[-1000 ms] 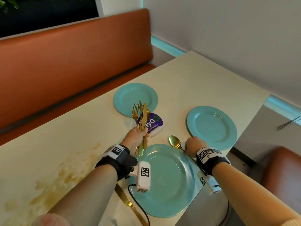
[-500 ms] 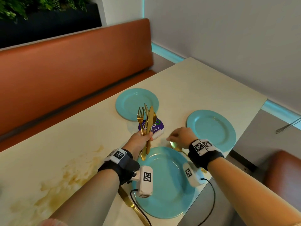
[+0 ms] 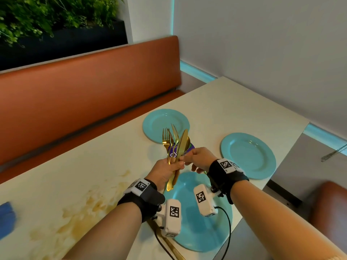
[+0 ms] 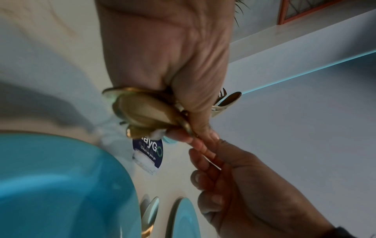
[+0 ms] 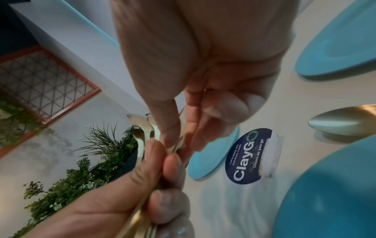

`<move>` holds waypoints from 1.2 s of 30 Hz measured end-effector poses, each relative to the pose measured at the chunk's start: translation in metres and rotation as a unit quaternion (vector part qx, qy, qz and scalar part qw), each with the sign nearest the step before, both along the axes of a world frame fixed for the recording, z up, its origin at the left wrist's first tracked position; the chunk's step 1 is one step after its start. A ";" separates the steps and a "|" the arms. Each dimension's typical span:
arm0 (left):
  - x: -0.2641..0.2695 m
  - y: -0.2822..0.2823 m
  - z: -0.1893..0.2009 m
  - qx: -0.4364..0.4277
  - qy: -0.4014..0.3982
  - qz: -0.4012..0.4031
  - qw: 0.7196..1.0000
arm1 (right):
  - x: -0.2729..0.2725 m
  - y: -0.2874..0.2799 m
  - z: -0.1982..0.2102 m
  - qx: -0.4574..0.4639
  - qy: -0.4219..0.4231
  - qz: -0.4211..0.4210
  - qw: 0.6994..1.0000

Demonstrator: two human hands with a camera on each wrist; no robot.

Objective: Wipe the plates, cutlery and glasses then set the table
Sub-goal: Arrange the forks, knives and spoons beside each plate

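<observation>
My left hand [image 3: 177, 166] grips a bundle of gold cutlery [image 3: 175, 143] upright: forks, a knife and a spoon. My right hand [image 3: 185, 159] has come up against the bundle, and its thumb and forefinger [image 5: 168, 128] pinch one gold handle just above my left thumb; which piece it is I cannot tell. Three teal plates lie on the cream table [image 3: 234, 109]: a near one [image 3: 197, 229] under my wrists, a far one [image 3: 161, 122] and a right one [image 3: 247, 156]. A gold spoon [image 5: 343, 122] lies on the table by the near plate.
A round ClayGo sticker [image 5: 250, 154] is on the table between the plates. Another gold piece [image 3: 170, 244] lies left of the near plate. A brown stain [image 3: 84, 209] and a blue cloth [image 3: 5, 218] are at the left. An orange bench [image 3: 84, 94] runs behind.
My right hand let go of the spoon on the table beside the near plate and rose left to the bundle in my left hand. The left hand lifted slightly.
</observation>
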State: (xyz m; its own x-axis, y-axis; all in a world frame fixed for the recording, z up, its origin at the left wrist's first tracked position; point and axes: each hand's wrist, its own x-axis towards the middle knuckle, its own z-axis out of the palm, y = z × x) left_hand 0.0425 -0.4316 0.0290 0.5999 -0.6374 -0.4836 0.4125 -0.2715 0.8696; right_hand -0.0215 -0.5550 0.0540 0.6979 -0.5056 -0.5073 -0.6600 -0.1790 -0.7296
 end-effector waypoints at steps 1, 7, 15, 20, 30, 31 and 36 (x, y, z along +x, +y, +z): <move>0.000 0.001 0.001 -0.005 0.001 0.002 1.000 | 0.000 0.001 0.000 0.009 -0.003 -0.009 1.000; -0.003 0.001 0.003 -0.011 -0.028 -0.009 1.000 | 0.001 0.003 0.003 0.059 0.020 -0.054 0.997; -0.005 -0.010 0.004 -0.024 -0.057 -0.030 0.998 | -0.001 -0.007 0.006 0.059 0.052 -0.086 0.993; -0.006 -0.038 0.008 -0.033 -0.017 -0.027 0.999 | -0.005 -0.036 -0.001 0.091 0.002 -0.136 0.987; 0.024 -0.136 0.002 0.030 0.061 0.052 0.996 | -0.038 -0.217 -0.008 -0.107 0.122 -0.108 0.981; 0.024 -0.144 0.000 0.035 0.070 0.045 0.996 | -0.046 -0.236 -0.009 -0.145 0.152 -0.098 0.973; 0.022 -0.176 -0.005 0.030 0.117 0.021 0.992 | -0.072 -0.306 -0.031 -0.269 0.280 0.002 0.922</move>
State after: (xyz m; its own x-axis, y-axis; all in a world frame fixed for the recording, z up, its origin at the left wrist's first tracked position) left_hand 0.0643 -0.6074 0.0242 0.4921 -0.5807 -0.6486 0.6130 -0.2980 0.7318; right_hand -0.0937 -0.8610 0.0235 0.4050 -0.7870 -0.4654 -0.9048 -0.4182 -0.0801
